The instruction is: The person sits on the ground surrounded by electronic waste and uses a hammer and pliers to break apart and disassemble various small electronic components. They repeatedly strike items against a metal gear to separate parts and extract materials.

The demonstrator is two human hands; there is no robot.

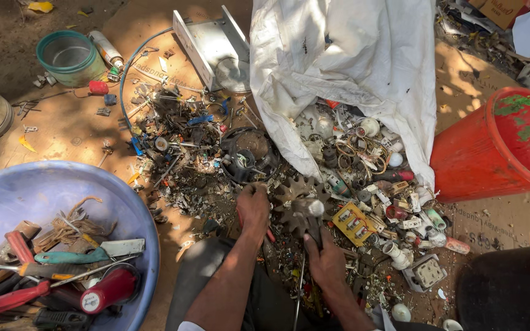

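Gear: a rusty toothed gear (pixel 302 208) with a metal hub, on the scrap heap just in front of the person's knees.
Right hand: the right hand (pixel 325 257) is curled around the shaft below the gear.
Left hand: the left hand (pixel 253 207) is closed in a fist on a red-handled tool beside the gear's left edge.
Heap: wires, switches and bulb parts spill from a white sack (pixel 363 67).
Left: a blue basin (pixel 44 190) holding screwdrivers and pliers.
Right: a red bucket (pixel 504 147) lying tilted.
Far left: a green tub (pixel 70 57).
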